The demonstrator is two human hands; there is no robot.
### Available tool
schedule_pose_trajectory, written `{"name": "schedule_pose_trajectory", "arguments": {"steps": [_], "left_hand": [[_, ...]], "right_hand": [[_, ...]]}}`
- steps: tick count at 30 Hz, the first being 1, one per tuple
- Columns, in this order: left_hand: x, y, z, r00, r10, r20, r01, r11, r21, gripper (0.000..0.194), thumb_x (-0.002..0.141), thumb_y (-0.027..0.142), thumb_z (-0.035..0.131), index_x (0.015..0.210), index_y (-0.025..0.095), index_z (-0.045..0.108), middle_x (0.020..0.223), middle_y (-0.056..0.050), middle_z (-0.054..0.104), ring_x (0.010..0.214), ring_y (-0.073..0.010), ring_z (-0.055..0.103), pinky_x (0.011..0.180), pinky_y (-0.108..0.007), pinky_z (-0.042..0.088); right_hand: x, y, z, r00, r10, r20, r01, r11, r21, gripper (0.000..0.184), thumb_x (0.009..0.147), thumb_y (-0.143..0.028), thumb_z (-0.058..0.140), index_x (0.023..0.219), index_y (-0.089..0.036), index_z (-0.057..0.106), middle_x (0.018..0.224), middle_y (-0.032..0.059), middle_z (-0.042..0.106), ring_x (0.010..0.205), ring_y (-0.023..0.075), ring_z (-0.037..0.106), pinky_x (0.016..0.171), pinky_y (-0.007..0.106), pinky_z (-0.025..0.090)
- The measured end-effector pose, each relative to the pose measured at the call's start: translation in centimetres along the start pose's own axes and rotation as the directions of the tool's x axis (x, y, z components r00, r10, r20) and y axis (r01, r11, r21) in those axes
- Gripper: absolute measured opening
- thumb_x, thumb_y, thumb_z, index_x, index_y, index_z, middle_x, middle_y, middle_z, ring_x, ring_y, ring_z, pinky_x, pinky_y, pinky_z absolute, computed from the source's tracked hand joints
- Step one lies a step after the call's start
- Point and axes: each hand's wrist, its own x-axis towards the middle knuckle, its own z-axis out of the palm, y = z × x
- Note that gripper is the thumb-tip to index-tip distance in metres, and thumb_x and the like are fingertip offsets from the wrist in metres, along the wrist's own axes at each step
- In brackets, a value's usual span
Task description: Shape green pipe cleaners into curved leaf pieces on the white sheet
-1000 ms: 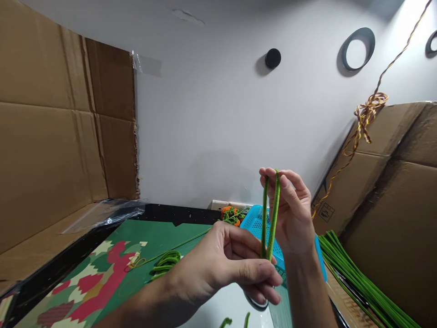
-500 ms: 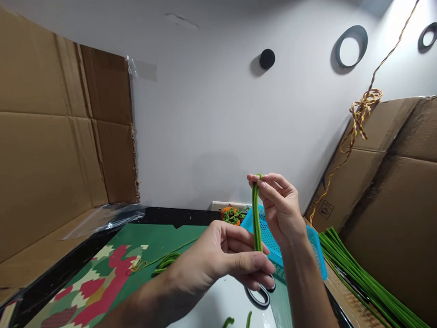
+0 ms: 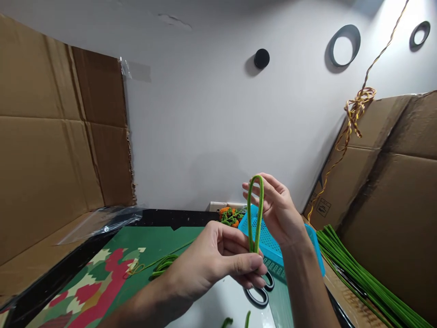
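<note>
My left hand (image 3: pixel 232 259) pinches the lower ends of a green pipe cleaner (image 3: pixel 261 205) between thumb and fingers. The pipe cleaner is bent into a tall, narrow upright loop with a rounded top. Beside the top of that loop is my right hand (image 3: pixel 278 202), its fingers apart and partly behind the loop; whether they touch it is hard to see. Under my left hand lie scissors (image 3: pixel 257 298) with dark grey handles, their blades hidden. Short green pipe cleaner pieces (image 3: pixel 247 319) rest on a white board (image 3: pixel 211 305) at the bottom.
A blue perforated basket (image 3: pixel 273 246) stands behind my right hand, next to orange and green fuzzy pieces (image 3: pixel 227 214). Long green pipe cleaners (image 3: pixel 368 278) lie at right. Coiled green strands (image 3: pixel 164 265) rest on a green mat (image 3: pixel 136 239). Cardboard (image 3: pixel 61 150) flanks both sides.
The green strands, pressed together in a narrow bundle before, now show as an open loop. My right fingers have loosened from their pinch at the top and spread. The view has shifted slightly.
</note>
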Motion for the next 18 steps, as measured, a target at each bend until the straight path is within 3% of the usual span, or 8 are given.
{"name": "schedule_pose_trajectory", "arguments": {"steps": [3, 5, 9, 18], "left_hand": [[0.0, 0.1, 0.2, 1.000, -0.001, -0.013, 0.001, 1.000, 0.017, 0.024, 0.076, 0.030, 0.091, 0.082, 0.009, 0.080, 0.081, -0.013, 0.081, 0.074, -0.0199, 0.078, 0.067, -0.024, 0.061], [0.1, 0.1, 0.2, 1.000, 0.001, -0.020, 0.000, 1.000, 0.028, 0.024, 0.076, 0.031, 0.090, 0.083, 0.010, 0.080, 0.082, -0.013, 0.081, 0.074, -0.0205, 0.078, 0.067, -0.024, 0.061], [0.1, 0.0, 0.3, 1.000, -0.003, -0.020, 0.004, 0.999, 0.053, 0.023, 0.076, 0.030, 0.090, 0.082, 0.010, 0.081, 0.081, -0.013, 0.081, 0.074, -0.0212, 0.078, 0.067, -0.025, 0.061], [-0.6, 0.5, 1.2, 0.999, -0.051, 0.005, 0.050, 0.994, 0.096, 0.016, 0.076, 0.025, 0.089, 0.076, 0.012, 0.080, 0.077, -0.012, 0.081, 0.069, -0.0191, 0.077, 0.066, -0.024, 0.060]], "right_hand": [[-0.2, -0.4, 0.2, 0.996, 0.060, 0.068, -0.059, 0.998, -0.014, 0.031, 0.090, -0.053, 0.076, 0.101, -0.023, 0.075, 0.112, 0.0068, 0.077, 0.100, 0.0249, 0.076, 0.086, 0.040, 0.065], [-0.4, -0.6, 0.2, 0.990, 0.103, 0.091, -0.105, 0.994, 0.013, 0.037, 0.092, -0.058, 0.073, 0.108, -0.024, 0.076, 0.111, 0.0078, 0.078, 0.096, 0.0244, 0.077, 0.084, 0.040, 0.066], [-0.4, -0.5, 0.2, 0.982, 0.150, 0.114, -0.161, 0.982, 0.098, 0.035, 0.089, -0.053, 0.078, 0.108, -0.023, 0.077, 0.096, 0.0060, 0.079, 0.084, 0.0208, 0.076, 0.077, 0.036, 0.065], [-0.2, -0.6, 0.0, 0.968, 0.187, 0.167, -0.223, 0.946, 0.235, 0.030, 0.080, -0.042, 0.090, 0.094, -0.019, 0.078, 0.081, 0.0014, 0.078, 0.068, 0.0126, 0.074, 0.069, 0.023, 0.064]]}}
